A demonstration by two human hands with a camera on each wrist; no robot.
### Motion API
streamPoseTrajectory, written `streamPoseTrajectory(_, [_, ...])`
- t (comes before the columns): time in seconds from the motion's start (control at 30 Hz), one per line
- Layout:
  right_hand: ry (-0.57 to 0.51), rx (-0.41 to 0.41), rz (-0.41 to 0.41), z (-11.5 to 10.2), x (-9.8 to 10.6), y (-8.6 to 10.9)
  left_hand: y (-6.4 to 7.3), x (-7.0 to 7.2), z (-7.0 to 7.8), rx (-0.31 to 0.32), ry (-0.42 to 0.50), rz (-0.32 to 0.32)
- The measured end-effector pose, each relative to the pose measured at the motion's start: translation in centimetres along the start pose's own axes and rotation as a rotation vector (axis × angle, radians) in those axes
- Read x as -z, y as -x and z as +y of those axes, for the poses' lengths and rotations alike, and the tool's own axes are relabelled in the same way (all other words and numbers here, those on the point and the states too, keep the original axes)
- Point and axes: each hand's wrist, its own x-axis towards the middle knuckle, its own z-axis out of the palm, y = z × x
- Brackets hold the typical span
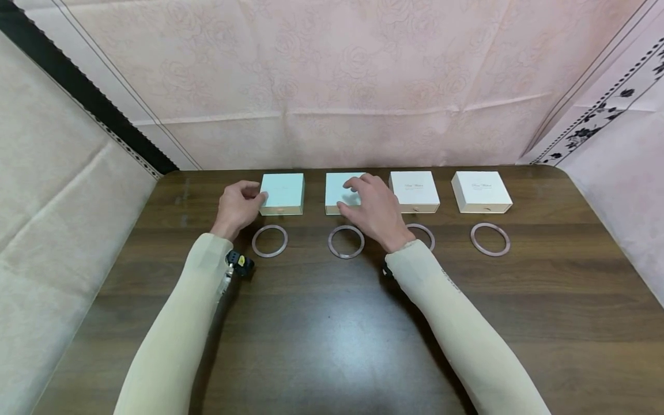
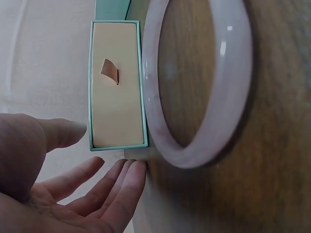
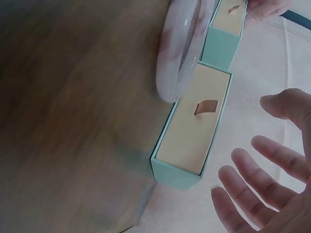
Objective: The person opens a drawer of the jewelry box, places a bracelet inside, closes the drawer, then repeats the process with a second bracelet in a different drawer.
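My left hand (image 1: 237, 207) is at the left side of the leftmost mint-green box (image 1: 282, 193). Its thumb lies close to the box's edge; contact is unclear. In the left wrist view, that box shows a cream drawer front with a small brown pull tab (image 2: 110, 71), and the fingers curve loosely below it. Over the second mint-green box (image 1: 336, 187), my right hand (image 1: 377, 208) hovers with fingers spread, partly covering it. The right wrist view shows these fingers apart from the box. A pale pink bangle (image 1: 270, 255) lies before the left box, another bangle (image 1: 346, 256) before the second.
Two white boxes with lettering, one nearer (image 1: 415, 196) and one farther right (image 1: 482, 195), continue the row. Before them lie a bangle (image 1: 433, 237) partly hidden by my right wrist and another bangle (image 1: 490, 253). A cloth-covered wall (image 1: 337, 138) borders the wooden table (image 1: 321, 346).
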Motion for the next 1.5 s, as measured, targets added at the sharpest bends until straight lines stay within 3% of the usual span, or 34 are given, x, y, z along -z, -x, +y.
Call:
streamPoseTrajectory(0.4, [0.021, 0.018, -0.021, -1.5, -0.7, -1.1, -0.1, 0.3, 0.3, -0.028, -0.038, -0.033])
streamPoseTrajectory(1.03, [0.033, 0.015, -0.077, -2.9, -1.9, -1.7, -0.3, 0.3, -0.6, -0.033, 0.006, -0.055])
streamPoseTrajectory(1.5, [-0.047, 0.001, -0.122, -4.2, -2.8, -2.0, -0.1, 0.6, -1.0, -0.063, 0.025, -0.106])
